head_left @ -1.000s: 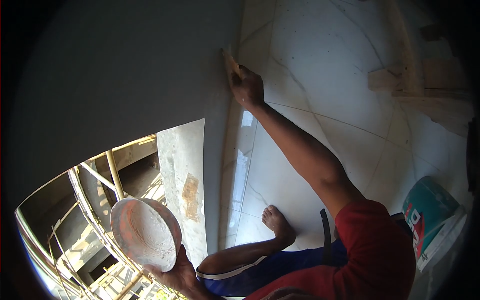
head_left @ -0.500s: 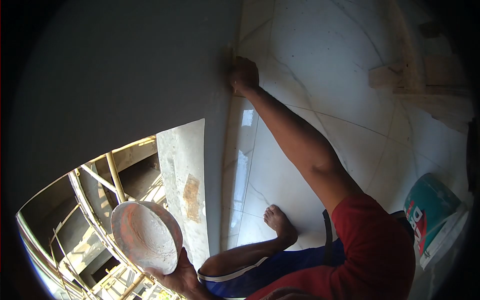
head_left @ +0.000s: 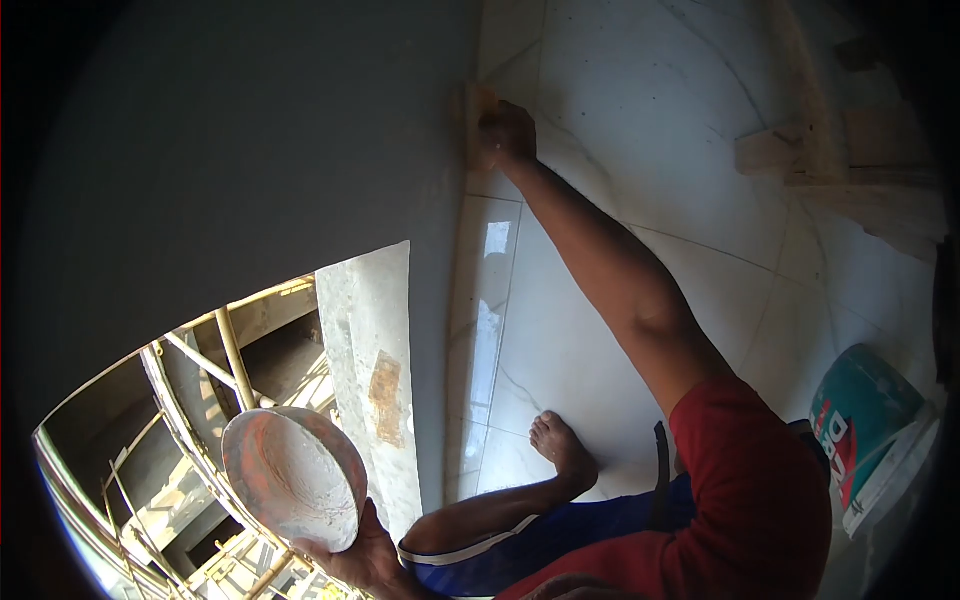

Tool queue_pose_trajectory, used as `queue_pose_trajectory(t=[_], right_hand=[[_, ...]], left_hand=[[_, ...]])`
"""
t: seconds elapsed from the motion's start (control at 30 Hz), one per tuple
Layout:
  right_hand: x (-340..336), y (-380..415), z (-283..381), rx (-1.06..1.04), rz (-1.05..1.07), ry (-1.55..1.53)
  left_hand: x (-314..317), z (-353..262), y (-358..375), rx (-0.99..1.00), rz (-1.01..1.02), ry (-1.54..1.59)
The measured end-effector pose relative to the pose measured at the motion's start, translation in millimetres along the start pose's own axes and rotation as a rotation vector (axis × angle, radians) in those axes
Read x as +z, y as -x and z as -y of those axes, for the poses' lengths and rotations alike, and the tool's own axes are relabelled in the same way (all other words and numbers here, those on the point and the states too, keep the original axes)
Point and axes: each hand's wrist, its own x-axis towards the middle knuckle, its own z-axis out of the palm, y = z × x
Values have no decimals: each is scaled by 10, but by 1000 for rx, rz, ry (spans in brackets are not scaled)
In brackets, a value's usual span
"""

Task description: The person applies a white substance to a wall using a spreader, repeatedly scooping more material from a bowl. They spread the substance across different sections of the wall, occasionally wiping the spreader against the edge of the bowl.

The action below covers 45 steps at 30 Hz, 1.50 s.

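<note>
My left hand [head_left: 365,555] holds a bowl [head_left: 295,478] from below and at its rim. The bowl is reddish outside and tilted, with a whitish paste smeared over its inside. At the end of my outstretched arm, my right hand [head_left: 508,133] is closed around a flat tan spreader [head_left: 480,115]. The spreader stands beside the smooth grey wall [head_left: 300,140], low down where wall and floor meet. My fingers hide most of its grip side.
Pale veined tiles [head_left: 600,340] cover the floor, where my bare foot [head_left: 560,440] rests. A green bucket [head_left: 865,400] stands at right, with wooden planks [head_left: 820,150] above it in view. Beyond the wall opening are bamboo poles [head_left: 230,350] and a concrete sill [head_left: 370,370].
My right hand has moved a little to the right, away from the wall, and more of the spreader shows. The bowl in my left hand stays nearly in place.
</note>
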Motion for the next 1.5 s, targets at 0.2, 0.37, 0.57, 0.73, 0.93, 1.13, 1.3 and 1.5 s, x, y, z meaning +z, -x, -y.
queue_pose_trajectory(t=[0.2,0.37,0.57,0.73,0.93,1.13,1.3,1.5], right_hand=[[-95,249,492,31,85,107],[-212,524,599,5,105,151],[-465,1035,595,-73,228,-139],[-313,798,89,33,168,-458],[-304,401,367,-22,-17,81],[-91,320,629,-63,5,165],[-149,699,933,-49,199,235],[-436,802,669,-97,78,5]], left_hand=[[-55,-33,-5,0,-5,35],[103,39,14,29,-9,-41],[98,92,-37,22,14,-74],[52,68,-26,3,40,-80],[69,60,34,49,8,-108],[107,64,58,77,-36,-115],[250,84,109,106,-60,-134],[66,76,-3,12,-24,-90]])
